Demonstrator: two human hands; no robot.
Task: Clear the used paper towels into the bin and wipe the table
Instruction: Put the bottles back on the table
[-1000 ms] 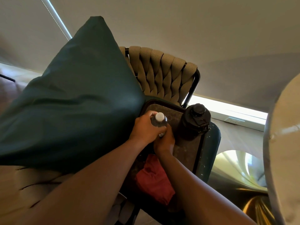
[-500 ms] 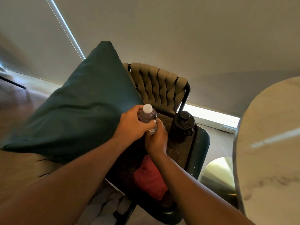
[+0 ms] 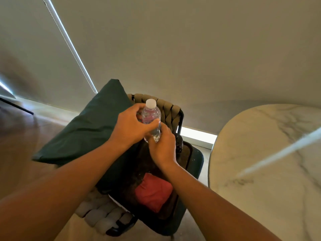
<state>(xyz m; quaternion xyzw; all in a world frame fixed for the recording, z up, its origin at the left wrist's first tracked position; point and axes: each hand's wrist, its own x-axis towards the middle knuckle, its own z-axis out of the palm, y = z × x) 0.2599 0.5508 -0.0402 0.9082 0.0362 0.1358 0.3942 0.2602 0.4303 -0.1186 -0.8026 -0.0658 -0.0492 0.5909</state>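
Green cushion (image 3: pixel 83 133) on chair's left side. Left hand (image 3: pixel 132 126) wraps clear water bottle (image 3: pixel 151 117) from left; right hand (image 3: pixel 162 146) grips its base. Red cloth (image 3: pixel 152 192) on tray (image 3: pixel 186 153) near chair's front edge. Marble table (image 3: pixel 271 164) far right.

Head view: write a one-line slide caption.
Both hands, left and right, grip a capped bottle above a chair.

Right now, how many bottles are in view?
2. A clear water bottle with a white cap is held upright between the left hand and right hand. A dark bottle on the chair seat shows only partly behind the right hand.
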